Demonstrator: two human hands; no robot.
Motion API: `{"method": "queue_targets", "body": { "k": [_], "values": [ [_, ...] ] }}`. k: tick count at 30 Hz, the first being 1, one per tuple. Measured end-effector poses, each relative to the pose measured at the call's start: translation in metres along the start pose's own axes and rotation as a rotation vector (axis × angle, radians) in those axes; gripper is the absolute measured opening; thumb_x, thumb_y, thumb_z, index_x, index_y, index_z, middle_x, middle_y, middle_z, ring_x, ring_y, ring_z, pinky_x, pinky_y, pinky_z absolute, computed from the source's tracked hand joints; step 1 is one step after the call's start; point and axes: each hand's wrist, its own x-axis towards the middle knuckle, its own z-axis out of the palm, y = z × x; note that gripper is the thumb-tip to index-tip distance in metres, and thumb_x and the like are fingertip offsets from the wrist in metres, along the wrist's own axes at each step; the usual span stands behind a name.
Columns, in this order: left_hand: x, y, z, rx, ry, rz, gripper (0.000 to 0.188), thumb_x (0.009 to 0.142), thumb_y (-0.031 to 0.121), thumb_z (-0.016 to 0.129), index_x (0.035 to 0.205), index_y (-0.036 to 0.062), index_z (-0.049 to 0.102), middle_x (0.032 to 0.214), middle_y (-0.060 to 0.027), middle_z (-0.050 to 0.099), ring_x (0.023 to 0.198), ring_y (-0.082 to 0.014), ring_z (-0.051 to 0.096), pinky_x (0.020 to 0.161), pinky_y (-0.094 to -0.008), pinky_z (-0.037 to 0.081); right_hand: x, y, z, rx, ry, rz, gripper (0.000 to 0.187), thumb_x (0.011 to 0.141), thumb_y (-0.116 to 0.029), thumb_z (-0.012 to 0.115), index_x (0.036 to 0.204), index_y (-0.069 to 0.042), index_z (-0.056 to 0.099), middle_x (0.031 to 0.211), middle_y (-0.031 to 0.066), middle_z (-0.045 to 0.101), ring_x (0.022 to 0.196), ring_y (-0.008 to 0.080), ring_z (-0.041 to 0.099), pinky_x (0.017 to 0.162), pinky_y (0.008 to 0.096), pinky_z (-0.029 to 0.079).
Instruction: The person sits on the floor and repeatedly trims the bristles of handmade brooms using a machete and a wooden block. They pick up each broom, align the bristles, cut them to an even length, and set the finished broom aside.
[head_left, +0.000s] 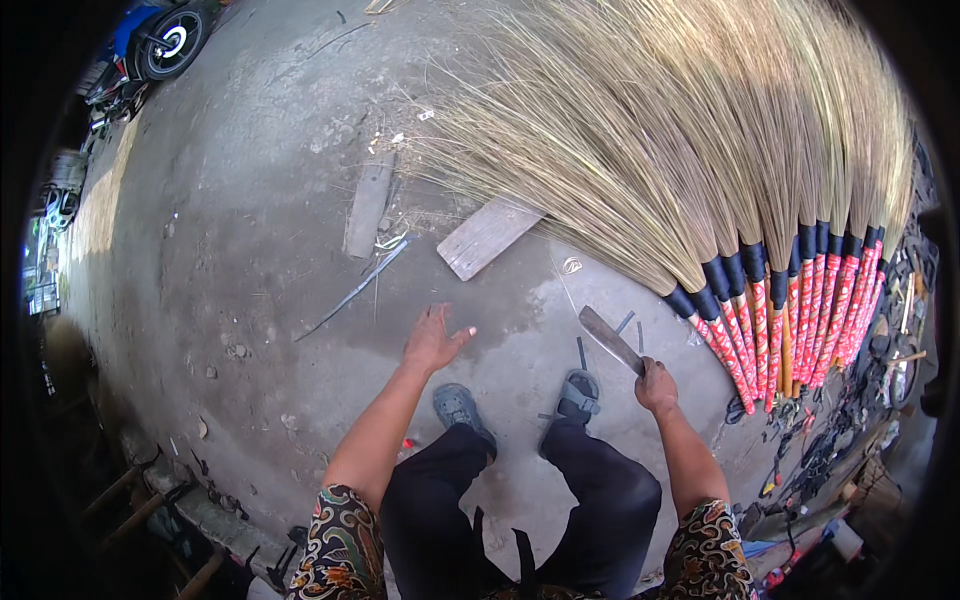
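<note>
Dark trousers (pixel 520 510) and two grey shoes (pixel 460 408) fill the lower centre of the frame, standing on a concrete floor (pixel 250 300). Left of centre the left hand (pixel 432 340) hangs over the floor with its grip apart, fingers spread and holding nothing, while at centre right the right hand (pixel 656 385) has its grip clamped on a cleaver (pixel 610 340) whose blade points up-left. Across the upper right lies a row of brooms (pixel 700 150) with red handles, and two wooden boards (pixel 488 235) rest on the floor at upper centre.
</note>
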Motion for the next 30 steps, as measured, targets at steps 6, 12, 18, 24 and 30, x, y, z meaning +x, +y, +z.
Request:
{"method": "queue_targets", "body": {
  "k": [6,12,18,24,30],
  "values": [
    [0.124,0.012,0.051,0.19,0.118,-0.027,0.111,0.082,0.051,0.086,0.164,0.0091,0.024,0.166,-0.0211,0.031,0.153,-0.0376,0.034,0.125,-0.0477,0.033,0.059,0.031,0.059,-0.009,0.07,-0.053,0.05,0.086,-0.012,0.069,0.134,-0.01,0.057,0.12,0.0202,0.064,0.114,0.04,0.065,0.099,0.0502,0.054],
    [0.2,0.033,0.066,0.394,0.261,0.04,0.133,0.071,0.053,0.093,0.168,0.0108,0.012,0.168,-0.0204,0.027,0.156,-0.0364,0.029,0.128,-0.051,0.028,0.084,0.059,0.096,-0.019,0.149,-0.099,0.061,0.085,-0.016,0.074,0.143,-0.013,0.054,0.127,0.0185,0.059,0.123,0.0385,0.059,0.104,0.0497,0.05],
    [0.212,0.033,0.071,0.416,0.141,-0.004,0.14,0.066,0.048,0.096,0.167,0.0058,0.01,0.162,-0.0253,0.033,0.15,-0.042,0.036,0.124,-0.0495,0.034,0.079,0.052,0.09,0.107,0.328,-0.079,0.086,0.081,-0.028,0.084,0.154,-0.009,0.043,0.144,0.0223,0.05,0.136,0.0402,0.049,0.113,0.0515,0.043],
    [0.182,-0.001,0.086,0.286,0.146,0.088,0.137,0.062,0.041,0.097,0.165,0.0,0.016,0.157,-0.031,0.035,0.145,-0.0474,0.04,0.122,-0.0497,0.038,0.142,0.089,0.026,0.047,0.901,0.07,0.091,0.082,-0.019,0.082,0.158,-0.001,0.035,0.153,0.0249,0.044,0.141,0.0414,0.043,0.118,0.0502,0.036],
    [0.16,-0.009,0.085,0.249,0.145,0.113,0.131,0.062,0.039,0.096,0.163,0.0005,0.021,0.156,-0.0311,0.037,0.143,-0.0477,0.042,0.12,-0.0507,0.039,0.194,0.118,-0.026,-0.068,0.679,0.211,0.092,0.077,-0.013,0.081,0.157,-0.004,0.036,0.144,0.0176,0.05,0.137,0.0369,0.048,0.115,0.0514,0.041]
  ]
}}
